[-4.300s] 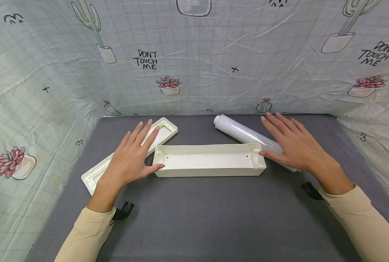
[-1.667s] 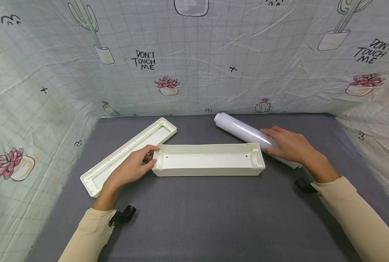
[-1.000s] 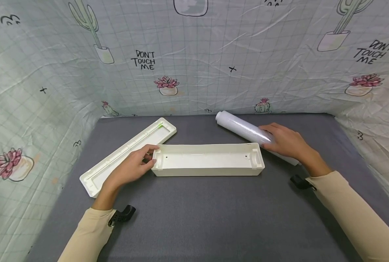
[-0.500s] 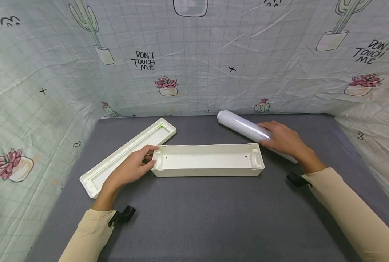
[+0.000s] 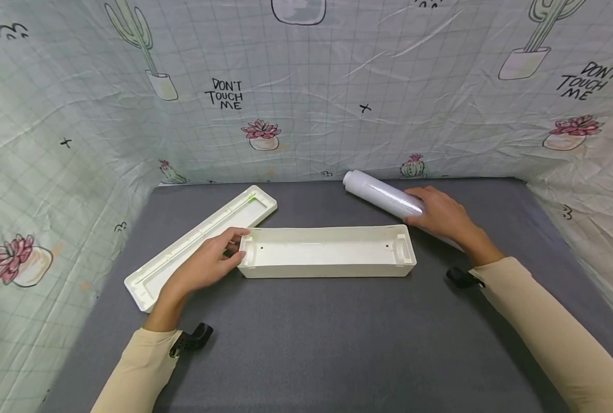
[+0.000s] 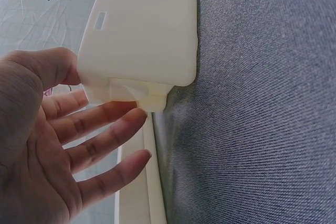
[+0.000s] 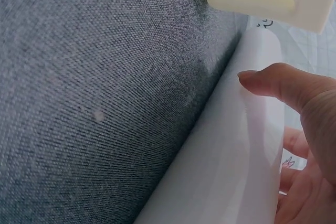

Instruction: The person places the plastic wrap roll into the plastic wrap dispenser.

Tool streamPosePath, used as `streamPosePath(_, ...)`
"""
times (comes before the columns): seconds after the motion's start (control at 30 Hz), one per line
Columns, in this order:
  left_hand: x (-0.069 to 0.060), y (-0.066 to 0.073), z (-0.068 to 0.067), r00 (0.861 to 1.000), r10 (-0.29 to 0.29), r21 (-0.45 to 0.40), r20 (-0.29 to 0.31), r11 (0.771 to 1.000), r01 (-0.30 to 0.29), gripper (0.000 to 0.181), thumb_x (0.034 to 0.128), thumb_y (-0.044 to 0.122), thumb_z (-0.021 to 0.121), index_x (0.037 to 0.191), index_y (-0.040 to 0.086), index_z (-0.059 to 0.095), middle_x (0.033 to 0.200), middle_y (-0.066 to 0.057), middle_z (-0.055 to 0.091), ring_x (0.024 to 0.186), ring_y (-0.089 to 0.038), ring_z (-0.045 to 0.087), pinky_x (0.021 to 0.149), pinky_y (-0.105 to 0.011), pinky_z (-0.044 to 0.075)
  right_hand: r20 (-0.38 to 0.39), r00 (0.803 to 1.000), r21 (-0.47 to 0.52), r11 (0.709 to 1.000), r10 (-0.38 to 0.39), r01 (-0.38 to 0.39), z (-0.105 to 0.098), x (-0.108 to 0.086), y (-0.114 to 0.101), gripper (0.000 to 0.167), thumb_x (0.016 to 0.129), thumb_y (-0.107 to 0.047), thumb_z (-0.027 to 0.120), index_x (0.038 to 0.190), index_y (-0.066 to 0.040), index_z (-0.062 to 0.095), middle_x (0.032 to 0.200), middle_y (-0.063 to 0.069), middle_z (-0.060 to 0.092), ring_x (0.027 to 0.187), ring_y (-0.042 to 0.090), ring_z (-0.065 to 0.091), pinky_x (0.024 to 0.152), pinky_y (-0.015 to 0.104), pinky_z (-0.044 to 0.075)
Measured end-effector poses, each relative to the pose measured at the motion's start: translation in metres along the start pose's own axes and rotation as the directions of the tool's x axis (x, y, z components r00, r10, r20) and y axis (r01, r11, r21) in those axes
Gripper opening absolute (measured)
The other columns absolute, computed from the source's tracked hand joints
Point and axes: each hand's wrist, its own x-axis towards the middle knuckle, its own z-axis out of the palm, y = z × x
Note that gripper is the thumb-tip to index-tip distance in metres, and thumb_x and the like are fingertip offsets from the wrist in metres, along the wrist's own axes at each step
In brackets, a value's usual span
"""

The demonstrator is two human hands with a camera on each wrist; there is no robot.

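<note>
A long white plastic box (image 5: 327,246), open at the top, sits on the grey cloth in the head view. My left hand (image 5: 205,261) holds its left end; in the left wrist view the thumb and fingertips meet the box end (image 6: 142,30). Behind the box, to the right, lies a roll of cling film (image 5: 381,194), slanting from back left to front right. My right hand (image 5: 442,215) grips the roll from above, hiding its near part. The right wrist view has the thumb along one side of the roll (image 7: 220,156) and fingers on the other.
A long, shallow white lid (image 5: 244,209), with a small green piece inside, lies slanted behind my left hand. Grey cloth (image 5: 311,344) covers the table. A patterned curtain (image 5: 306,132) closes off the back and sides.
Both hands came down from hovering with spread fingers; the left took the box end, the right took the roll. Since then the roll has slid slightly towards the back. The box stays put.
</note>
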Motion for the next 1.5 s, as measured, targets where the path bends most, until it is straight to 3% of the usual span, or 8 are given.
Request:
streamPosePath(0.43, 0.0003, 0.0018, -0.0008, 0.999, -0.040, -0.015, 0.019, 0.999, 0.041, 0.048, 0.0984, 0.009, 0.062, 0.144, 0.003, 0.050, 0.124, -0.022, 0.065, 0.109, -0.034, 0.068, 0.090, -0.052, 0.053, 0.001, 0.999, 0.017, 0.999, 0.039, -0.039, -0.0012, 0.0003, -0.0068, 0.071, 0.087, -0.037, 0.076, 0.148, -0.013, 0.049, 0.132, 0.023, 0.055, 0.110, 0.040, 0.057, 0.079, 0.063, 0.047)
streamPosePath(0.8, 0.0011, 0.0014, -0.0006, 0.999, -0.045, -0.020, 0.027, 0.999, 0.046, 0.049, 0.0988, 0.009, 0.062, 0.145, 0.003, 0.048, 0.124, -0.022, 0.065, 0.109, -0.034, 0.068, 0.090, -0.052, 0.054, -0.012, 0.998, 0.040, 0.997, 0.068, -0.068, 0.0005, 0.0008, -0.0059, 0.071, 0.087, -0.038, 0.077, 0.148, -0.014, 0.049, 0.131, 0.023, 0.056, 0.111, 0.041, 0.056, 0.080, 0.064, 0.046)
streamPosePath(1.5, 0.0018, 0.0021, -0.0042, 0.997, -0.062, -0.011, 0.044, 0.998, 0.062, 0.048, 0.0998, 0.010, 0.062, 0.145, 0.003, 0.049, 0.123, -0.018, 0.066, 0.108, -0.031, 0.067, 0.087, -0.049, 0.053, 0.031, 0.995, 0.038, 0.995, 0.095, -0.097, 0.0012, 0.0043, -0.0041, 0.072, 0.089, -0.041, 0.074, 0.149, -0.012, 0.047, 0.137, 0.025, 0.055, 0.117, 0.042, 0.055, 0.083, 0.065, 0.045)
